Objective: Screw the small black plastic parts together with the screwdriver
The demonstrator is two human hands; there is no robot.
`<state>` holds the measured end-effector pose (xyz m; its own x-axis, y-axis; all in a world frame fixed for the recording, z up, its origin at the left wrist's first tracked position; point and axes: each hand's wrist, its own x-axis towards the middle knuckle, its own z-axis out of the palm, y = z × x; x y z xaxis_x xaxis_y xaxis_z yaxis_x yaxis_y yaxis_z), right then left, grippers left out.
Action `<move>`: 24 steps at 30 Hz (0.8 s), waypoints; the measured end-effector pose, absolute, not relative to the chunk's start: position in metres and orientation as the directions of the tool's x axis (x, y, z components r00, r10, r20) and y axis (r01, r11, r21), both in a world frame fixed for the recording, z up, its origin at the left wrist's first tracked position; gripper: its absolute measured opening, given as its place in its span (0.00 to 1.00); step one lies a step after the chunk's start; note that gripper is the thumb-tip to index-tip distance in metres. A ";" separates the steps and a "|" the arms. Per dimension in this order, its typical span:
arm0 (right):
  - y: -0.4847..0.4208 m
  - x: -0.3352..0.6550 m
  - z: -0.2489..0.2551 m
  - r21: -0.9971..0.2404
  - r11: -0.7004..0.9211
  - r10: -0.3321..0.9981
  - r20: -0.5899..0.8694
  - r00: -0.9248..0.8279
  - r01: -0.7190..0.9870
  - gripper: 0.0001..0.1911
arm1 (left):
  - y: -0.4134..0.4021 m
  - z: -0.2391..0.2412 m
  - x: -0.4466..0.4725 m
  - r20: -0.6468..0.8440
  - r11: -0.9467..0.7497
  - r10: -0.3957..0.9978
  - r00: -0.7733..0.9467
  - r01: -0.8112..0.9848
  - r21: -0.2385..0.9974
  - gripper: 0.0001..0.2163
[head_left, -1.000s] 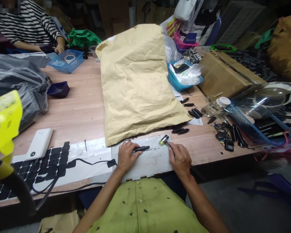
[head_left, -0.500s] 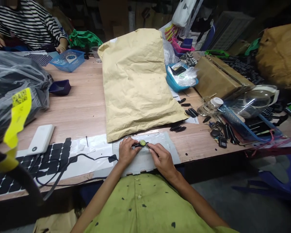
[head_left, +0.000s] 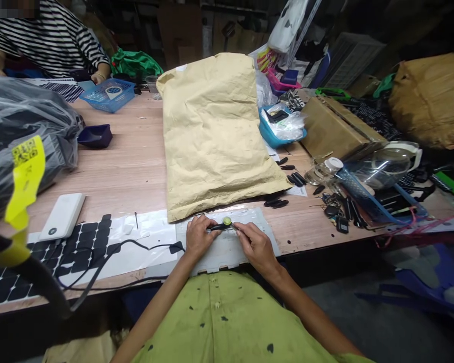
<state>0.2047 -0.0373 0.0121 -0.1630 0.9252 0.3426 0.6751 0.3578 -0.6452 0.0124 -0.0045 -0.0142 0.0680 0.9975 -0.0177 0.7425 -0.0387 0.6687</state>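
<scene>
Left hand (head_left: 200, 236) pinches black piece (head_left: 219, 227) over grey board (head_left: 232, 252), right hand (head_left: 258, 247) grips hammer (head_left: 227, 221), head at piece's end; step judged to be tapping, next move calling for steady hold, fingers clear.

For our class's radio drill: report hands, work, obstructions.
Left hand pinching slim black piece. Right hand gripping hammer, head by piece's end; contact unclear. Paper package just beyond, not between hands.

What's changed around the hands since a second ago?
The right hand moved left, carrying the small hammer over to the black piece. Nothing was newly gripped or released: the left hand still holds the black piece. The paper package and white device stayed put.
</scene>
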 end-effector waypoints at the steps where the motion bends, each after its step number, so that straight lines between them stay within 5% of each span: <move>1: -0.038 0.205 0.011 -0.642 0.356 0.927 0.332 -0.172 0.679 0.15 | -0.004 -0.014 0.012 -0.013 -0.042 0.998 0.068 0.742 0.669 0.05; 7: -0.033 0.221 0.004 -0.615 0.318 0.920 0.385 -0.077 0.722 0.15 | -0.006 -0.014 0.012 0.002 -0.060 0.997 0.079 0.740 0.670 0.05; 16: -0.023 0.292 -0.027 -0.262 0.190 0.831 0.556 -0.013 0.946 0.14 | -0.009 -0.014 0.014 0.028 -0.084 0.996 0.088 0.754 0.652 0.04; 24: -0.019 0.290 -0.043 -0.185 0.150 0.782 0.623 -0.002 0.971 0.14 | -0.011 -0.018 0.011 0.048 -0.123 0.992 0.119 0.775 0.620 0.04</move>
